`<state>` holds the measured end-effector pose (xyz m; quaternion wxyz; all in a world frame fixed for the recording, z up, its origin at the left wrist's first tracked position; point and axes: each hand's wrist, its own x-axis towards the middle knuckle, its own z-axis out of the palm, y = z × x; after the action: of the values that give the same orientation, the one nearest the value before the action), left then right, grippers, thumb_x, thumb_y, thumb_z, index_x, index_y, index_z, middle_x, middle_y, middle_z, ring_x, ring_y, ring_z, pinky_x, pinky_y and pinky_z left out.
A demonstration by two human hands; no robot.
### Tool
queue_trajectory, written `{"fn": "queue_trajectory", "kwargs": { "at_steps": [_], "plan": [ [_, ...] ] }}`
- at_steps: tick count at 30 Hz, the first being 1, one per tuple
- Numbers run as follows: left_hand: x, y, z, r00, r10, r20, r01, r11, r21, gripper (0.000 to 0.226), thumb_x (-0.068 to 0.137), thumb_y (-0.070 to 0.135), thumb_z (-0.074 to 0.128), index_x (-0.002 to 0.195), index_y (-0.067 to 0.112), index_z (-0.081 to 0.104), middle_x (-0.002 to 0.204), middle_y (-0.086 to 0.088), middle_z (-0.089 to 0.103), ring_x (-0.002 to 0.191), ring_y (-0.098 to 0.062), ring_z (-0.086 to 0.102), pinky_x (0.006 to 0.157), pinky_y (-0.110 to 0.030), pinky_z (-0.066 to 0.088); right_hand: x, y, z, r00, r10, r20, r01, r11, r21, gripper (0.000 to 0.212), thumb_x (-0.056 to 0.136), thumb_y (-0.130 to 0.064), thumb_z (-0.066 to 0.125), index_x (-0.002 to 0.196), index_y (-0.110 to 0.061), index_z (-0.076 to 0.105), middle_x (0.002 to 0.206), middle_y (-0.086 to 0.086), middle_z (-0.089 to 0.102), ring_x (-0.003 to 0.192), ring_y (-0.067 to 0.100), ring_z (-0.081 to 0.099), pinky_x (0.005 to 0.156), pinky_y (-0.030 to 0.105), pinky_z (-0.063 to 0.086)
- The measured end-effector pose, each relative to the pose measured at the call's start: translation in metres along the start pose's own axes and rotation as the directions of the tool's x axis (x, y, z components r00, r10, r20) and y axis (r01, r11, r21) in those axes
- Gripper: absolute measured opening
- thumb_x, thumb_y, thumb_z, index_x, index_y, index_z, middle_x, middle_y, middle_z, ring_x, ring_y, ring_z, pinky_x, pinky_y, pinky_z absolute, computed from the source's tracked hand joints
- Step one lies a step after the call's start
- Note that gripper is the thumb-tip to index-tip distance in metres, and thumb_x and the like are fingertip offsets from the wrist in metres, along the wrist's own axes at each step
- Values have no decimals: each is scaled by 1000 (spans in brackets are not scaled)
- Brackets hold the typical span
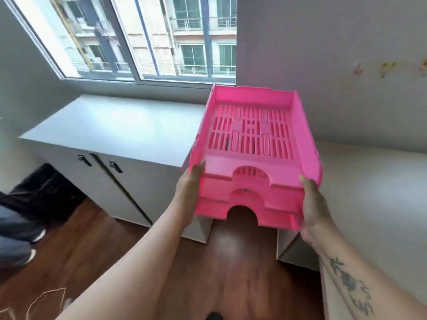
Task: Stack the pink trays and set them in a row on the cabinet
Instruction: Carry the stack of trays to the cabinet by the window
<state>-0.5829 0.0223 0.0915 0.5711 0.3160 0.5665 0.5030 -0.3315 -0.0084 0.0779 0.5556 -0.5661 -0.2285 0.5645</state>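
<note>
A stack of three nested pink trays point(251, 144), slotted bottoms and arched front cut-outs, is held in the air in front of me. My left hand point(189, 192) grips the stack's left front corner and my right hand point(316, 209) grips its right front corner. The stack hovers over the gap between the white cabinet point(111, 125) on the left and a white surface on the right. The cabinet's top is bare and sits under the window.
A white desk-like surface point(374, 181) runs along the right wall. Brown wooden floor point(231, 262) lies below. A black bag point(44, 192) sits left of the cabinet, with grey clothing at the left edge. The window point(138, 35) is behind the cabinet.
</note>
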Motion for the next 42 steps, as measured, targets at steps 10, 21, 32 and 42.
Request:
{"fn": "queue_trajectory", "kwargs": {
  "at_steps": [10, 21, 32, 42],
  "plan": [
    [7, 91, -114, 984, 127, -125, -133, 990, -47, 57, 81, 60, 56, 118, 20, 69, 114, -25, 71, 98, -46, 71, 85, -70, 52, -10, -33, 159, 968, -36, 250, 52, 997, -58, 47, 85, -56, 53, 118, -23, 62, 105, 17, 72, 88, 38, 71, 72, 57, 58],
    [96, 199, -272, 984, 149, -101, -149, 989, 6, 58, 77, 66, 52, 118, 28, 69, 113, -17, 74, 100, -44, 70, 86, -71, 49, 6, -35, 372, 966, -80, 248, 109, 988, -106, 37, 87, -52, 52, 105, -22, 64, 104, 15, 73, 90, 39, 71, 82, 61, 54],
    [253, 239, -424, 999, 42, -9, -41, 994, 98, 62, 73, 70, 54, 112, 24, 70, 104, -18, 76, 92, -45, 72, 81, -69, 53, 35, 53, 548, 999, -38, 28, 40, 996, -80, 40, 88, -46, 47, 108, -15, 64, 102, 19, 73, 86, 39, 72, 72, 53, 59],
    [291, 232, -456, 998, 43, 50, -48, 994, 96, 55, 85, 63, 49, 114, 20, 65, 104, -18, 74, 91, -41, 72, 79, -62, 58, 35, 75, 594, 991, -74, -115, 63, 993, -97, 36, 88, -50, 49, 107, -22, 63, 100, 15, 73, 88, 37, 71, 79, 56, 58]
  ]
}}
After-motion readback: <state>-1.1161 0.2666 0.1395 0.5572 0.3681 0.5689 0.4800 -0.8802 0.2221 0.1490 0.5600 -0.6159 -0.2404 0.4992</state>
